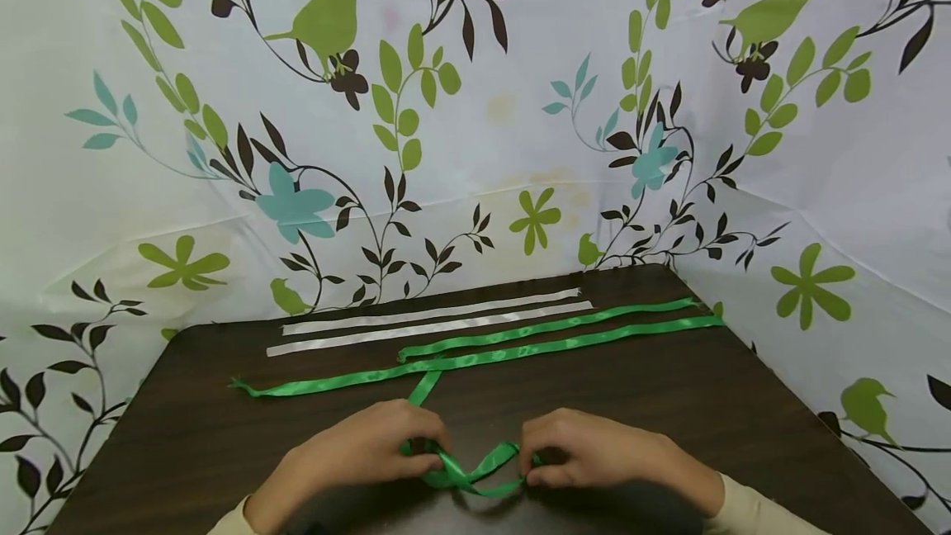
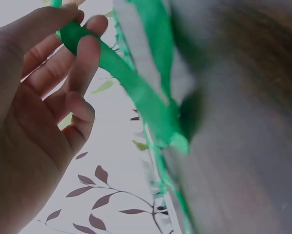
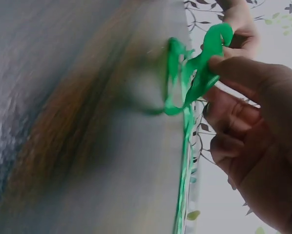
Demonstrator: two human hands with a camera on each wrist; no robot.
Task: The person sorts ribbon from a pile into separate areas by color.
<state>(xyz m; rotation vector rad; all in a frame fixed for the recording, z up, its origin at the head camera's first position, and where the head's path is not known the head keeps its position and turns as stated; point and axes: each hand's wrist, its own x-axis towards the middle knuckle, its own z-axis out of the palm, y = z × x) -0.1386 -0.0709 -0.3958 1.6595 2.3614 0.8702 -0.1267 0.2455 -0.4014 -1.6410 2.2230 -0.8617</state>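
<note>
Between both hands, low over the near part of the table, a green satin ribbon (image 1: 470, 479) is bent into crossing loops. My left hand (image 1: 382, 440) pinches one part of it between thumb and fingers. In the left wrist view, the ribbon (image 2: 136, 87) runs from those fingertips toward the tabletop. My right hand (image 1: 594, 448) pinches another part on the right side. The right wrist view shows that ribbon (image 3: 202, 68) curling out from the thumb. Whether the strands are knotted cannot be told. A tail of green ribbon (image 1: 425, 386) extends behind my left hand.
Two more green ribbons (image 1: 565, 343) lie across the dark wooden table (image 1: 186, 436) beyond the hands. Behind them lie two white ribbons (image 1: 431, 329), roughly parallel. A patterned cloth (image 1: 461, 130) with birds and leaves hangs behind and beside the table.
</note>
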